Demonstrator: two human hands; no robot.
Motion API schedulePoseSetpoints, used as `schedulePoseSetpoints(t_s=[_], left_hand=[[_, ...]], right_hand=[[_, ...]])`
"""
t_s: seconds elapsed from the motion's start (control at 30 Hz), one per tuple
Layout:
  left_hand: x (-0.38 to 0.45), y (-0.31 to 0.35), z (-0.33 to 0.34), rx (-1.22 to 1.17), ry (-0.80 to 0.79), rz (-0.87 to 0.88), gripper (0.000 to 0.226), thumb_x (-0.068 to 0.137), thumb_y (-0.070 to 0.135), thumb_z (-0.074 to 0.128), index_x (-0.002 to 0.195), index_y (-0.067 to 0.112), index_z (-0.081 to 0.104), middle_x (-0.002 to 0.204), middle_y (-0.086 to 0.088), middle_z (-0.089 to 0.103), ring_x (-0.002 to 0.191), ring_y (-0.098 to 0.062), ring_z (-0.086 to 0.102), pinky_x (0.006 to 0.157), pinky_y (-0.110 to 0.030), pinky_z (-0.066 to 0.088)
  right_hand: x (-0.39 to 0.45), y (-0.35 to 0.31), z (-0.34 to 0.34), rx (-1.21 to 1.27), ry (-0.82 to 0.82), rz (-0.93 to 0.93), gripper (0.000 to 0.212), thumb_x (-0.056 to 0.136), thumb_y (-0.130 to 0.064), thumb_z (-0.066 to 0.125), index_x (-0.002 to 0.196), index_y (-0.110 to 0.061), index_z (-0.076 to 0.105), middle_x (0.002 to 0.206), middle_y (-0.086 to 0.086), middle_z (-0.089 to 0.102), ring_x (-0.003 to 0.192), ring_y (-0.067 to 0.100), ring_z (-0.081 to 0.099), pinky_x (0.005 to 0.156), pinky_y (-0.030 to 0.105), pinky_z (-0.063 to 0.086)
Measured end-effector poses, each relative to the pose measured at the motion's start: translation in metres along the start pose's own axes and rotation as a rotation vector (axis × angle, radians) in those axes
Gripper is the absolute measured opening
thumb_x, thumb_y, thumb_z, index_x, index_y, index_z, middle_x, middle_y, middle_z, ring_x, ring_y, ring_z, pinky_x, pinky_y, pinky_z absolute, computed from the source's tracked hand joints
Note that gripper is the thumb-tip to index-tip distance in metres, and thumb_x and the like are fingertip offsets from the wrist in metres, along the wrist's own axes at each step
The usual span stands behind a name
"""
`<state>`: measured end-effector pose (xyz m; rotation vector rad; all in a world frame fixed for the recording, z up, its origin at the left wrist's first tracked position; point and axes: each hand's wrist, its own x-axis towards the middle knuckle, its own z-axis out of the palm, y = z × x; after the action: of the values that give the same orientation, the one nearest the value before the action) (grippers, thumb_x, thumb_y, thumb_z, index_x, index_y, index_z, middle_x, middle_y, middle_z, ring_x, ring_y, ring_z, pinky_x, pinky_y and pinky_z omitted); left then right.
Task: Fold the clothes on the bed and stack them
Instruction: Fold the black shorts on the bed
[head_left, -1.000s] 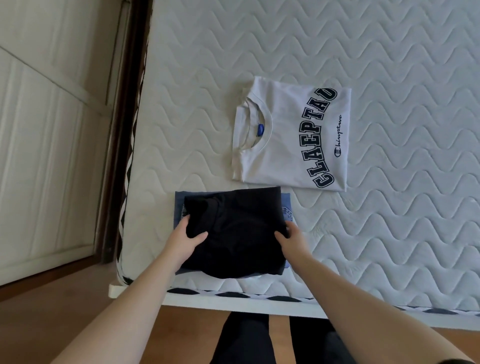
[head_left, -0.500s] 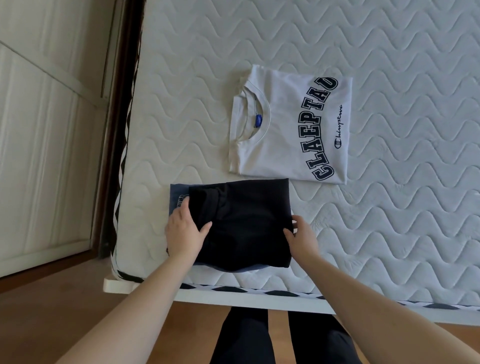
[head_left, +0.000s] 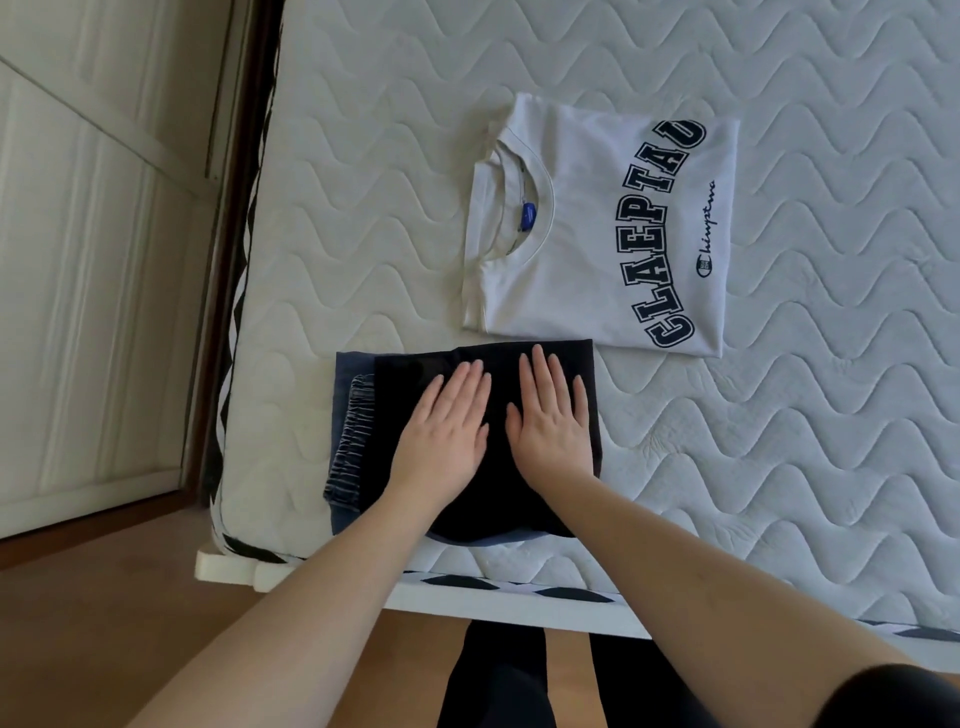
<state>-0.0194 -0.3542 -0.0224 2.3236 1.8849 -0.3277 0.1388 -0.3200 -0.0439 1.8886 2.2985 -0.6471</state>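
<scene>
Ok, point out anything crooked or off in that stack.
The black garment sits offset on the blue garment, leaving a blue strip showing on the left. Both hands, left hand and right hand, press it flat. Nothing else stands out.

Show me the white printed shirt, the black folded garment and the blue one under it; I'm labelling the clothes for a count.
white printed shirt (head_left: 587, 291): head view, plain chest fabric.
black folded garment (head_left: 498, 384): head view, top face between the hands.
blue garment (head_left: 349, 431): head view, its exposed left edge.
</scene>
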Motion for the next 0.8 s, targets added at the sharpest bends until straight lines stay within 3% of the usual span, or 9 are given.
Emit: schedulePoseSetpoints(t_s=[0.1,0.3,0.43,0.5,0.6,0.7,0.8], left_hand=[[-0.007,-0.016,0.015,-0.005,-0.099,-0.084,0.067,0.101,0.051,0.027,0.155,0.013,0.019,0.163,-0.011,0.012,0.15,-0.024,0.01,0.122,-0.044,0.009],[-0.022,-0.023,0.041,0.009,-0.116,-0.011,0.079,0.096,0.067,0.016,0.157,0.018,0.004,0.163,-0.016,-0.003,0.151,-0.028,-0.003,0.121,-0.048,0.007],[-0.01,-0.02,0.04,0.103,-0.311,-0.007,0.084,0.09,0.072,-0.004,0.153,0.019,-0.018,0.158,-0.014,-0.026,0.147,-0.025,-0.022,0.119,-0.046,-0.013],[-0.003,-0.017,0.032,0.1,-0.391,-0.02,0.085,0.089,0.073,0.002,0.151,0.02,-0.023,0.157,-0.014,-0.029,0.146,-0.025,-0.025,0.118,-0.045,-0.017],[0.001,-0.012,-0.004,0.049,-0.529,-0.033,0.083,0.094,0.068,0.021,0.154,0.023,-0.014,0.161,-0.012,-0.019,0.149,-0.024,-0.017,0.12,-0.045,-0.012],[-0.012,-0.003,-0.045,-0.065,-0.534,-0.068,0.072,0.098,0.058,0.03,0.156,0.027,0.0,0.164,-0.006,0.003,0.15,-0.026,0.0,0.12,-0.048,0.001],[-0.03,0.013,-0.09,-0.081,-0.412,-0.023,0.065,0.098,0.053,0.033,0.155,0.026,0.014,0.159,-0.007,0.024,0.146,-0.029,0.019,0.118,-0.048,0.016]], right_hand=[[-0.002,0.01,0.012,-0.04,-0.024,-0.032,0.063,0.102,-0.043,0.024,0.157,-0.019,0.007,0.165,0.0,0.001,0.151,0.014,-0.002,0.121,0.035,-0.01],[-0.003,0.044,0.026,-0.085,-0.057,-0.134,0.066,0.101,-0.057,0.017,0.157,-0.026,-0.001,0.164,-0.004,-0.008,0.15,0.01,-0.009,0.12,0.032,-0.01],[0.002,0.056,0.024,-0.123,-0.186,-0.157,0.073,0.096,-0.065,0.008,0.152,-0.029,-0.02,0.159,-0.007,-0.029,0.146,0.009,-0.024,0.117,0.028,-0.02],[0.006,0.06,0.012,-0.152,-0.319,-0.192,0.082,0.094,-0.069,0.016,0.15,-0.026,-0.024,0.157,-0.004,-0.034,0.145,0.011,-0.027,0.118,0.032,-0.017],[-0.002,0.06,-0.023,-0.184,-0.478,-0.222,0.089,0.094,-0.066,0.034,0.154,-0.023,-0.016,0.161,0.0,-0.025,0.149,0.016,-0.017,0.12,0.035,-0.009],[-0.03,0.059,-0.064,-0.106,-0.381,-0.228,0.086,0.094,-0.059,0.042,0.156,-0.026,-0.008,0.164,-0.002,-0.01,0.151,0.017,-0.003,0.121,0.034,-0.001],[-0.061,0.062,-0.115,-0.091,-0.264,-0.168,0.08,0.096,-0.054,0.04,0.156,-0.026,-0.004,0.165,-0.002,0.0,0.151,0.018,0.004,0.122,0.036,0.004]])
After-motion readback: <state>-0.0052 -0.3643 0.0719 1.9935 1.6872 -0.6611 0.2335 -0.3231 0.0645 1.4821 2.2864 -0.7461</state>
